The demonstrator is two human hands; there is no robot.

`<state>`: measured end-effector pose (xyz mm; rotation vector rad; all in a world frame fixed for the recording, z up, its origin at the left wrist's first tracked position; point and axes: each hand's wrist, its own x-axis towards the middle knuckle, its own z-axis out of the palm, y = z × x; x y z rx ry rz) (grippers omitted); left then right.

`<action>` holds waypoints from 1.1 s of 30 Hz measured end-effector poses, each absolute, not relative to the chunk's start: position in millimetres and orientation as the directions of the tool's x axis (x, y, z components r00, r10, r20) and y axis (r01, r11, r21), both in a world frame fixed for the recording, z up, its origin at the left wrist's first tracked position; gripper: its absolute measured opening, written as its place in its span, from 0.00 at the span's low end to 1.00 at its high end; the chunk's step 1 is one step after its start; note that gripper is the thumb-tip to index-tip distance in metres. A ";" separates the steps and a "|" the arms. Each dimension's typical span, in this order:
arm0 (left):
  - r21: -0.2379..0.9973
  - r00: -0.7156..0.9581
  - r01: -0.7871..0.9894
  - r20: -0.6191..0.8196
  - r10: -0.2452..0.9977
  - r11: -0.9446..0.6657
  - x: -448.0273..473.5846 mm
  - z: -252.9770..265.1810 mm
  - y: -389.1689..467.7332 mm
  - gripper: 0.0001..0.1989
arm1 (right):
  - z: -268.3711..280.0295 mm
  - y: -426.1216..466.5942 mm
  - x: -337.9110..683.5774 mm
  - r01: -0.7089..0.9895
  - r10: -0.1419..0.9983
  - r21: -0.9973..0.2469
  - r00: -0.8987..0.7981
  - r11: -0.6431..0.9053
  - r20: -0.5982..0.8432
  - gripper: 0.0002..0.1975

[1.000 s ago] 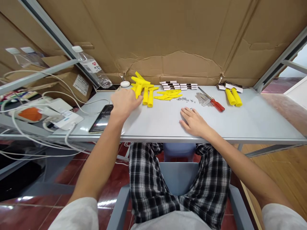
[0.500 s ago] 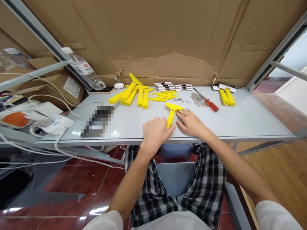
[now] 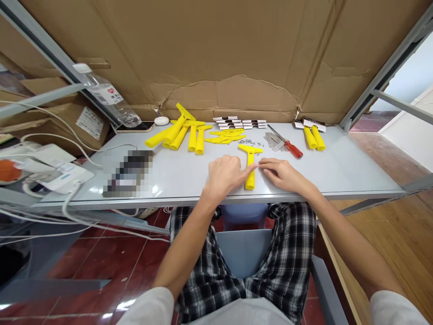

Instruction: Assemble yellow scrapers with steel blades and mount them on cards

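A yellow T-shaped scraper handle (image 3: 250, 178) lies on the grey tabletop near its front edge, its wide head pointing away from me. My left hand (image 3: 225, 176) is at its left side, fingers curled and the thumb laid across the shaft. Close to the right of the shaft, my right hand (image 3: 286, 175) rests on the table with its fingers stretched out and nothing seen in them. Just beyond the head are small loose screws (image 3: 248, 141). A red-handled screwdriver (image 3: 293, 149) lies by thin metal blades (image 3: 273, 141).
More yellow scraper handles (image 3: 174, 133) are heaped at the back left, beside flat yellow pieces (image 3: 226, 135). Black-and-white packs (image 3: 240, 123) stand behind. Two yellow handles with black-and-white heads (image 3: 314, 137) lie right. A bottle (image 3: 108, 97), white cables and a power strip (image 3: 67, 175) crowd the left.
The scraper handle has turned from slanted to nearly straight, and more of its lower shaft shows. My left thumb is higher on the shaft. The view has shifted slightly to the right.
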<state>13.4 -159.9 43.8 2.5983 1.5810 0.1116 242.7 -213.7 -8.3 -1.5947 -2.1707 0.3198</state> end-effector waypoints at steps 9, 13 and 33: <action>0.038 0.570 0.811 0.168 0.804 -0.583 -14.4 43.6 -64.4 0.27 | 15.7 -172.0 295.9 0.819 0.967 -0.560 0.024 0.126 0.253 0.25; 0.016 0.663 0.728 0.242 0.709 -0.686 -4.9 32.6 -24.9 0.26 | 29.2 -132.1 310.1 0.944 0.947 -0.330 0.121 -0.016 0.299 0.24; 0.260 0.864 0.348 0.284 0.416 -0.901 -11.8 -4.9 10.9 0.21 | 21.7 -103.1 357.1 0.955 0.936 -0.146 0.286 -0.260 0.207 0.26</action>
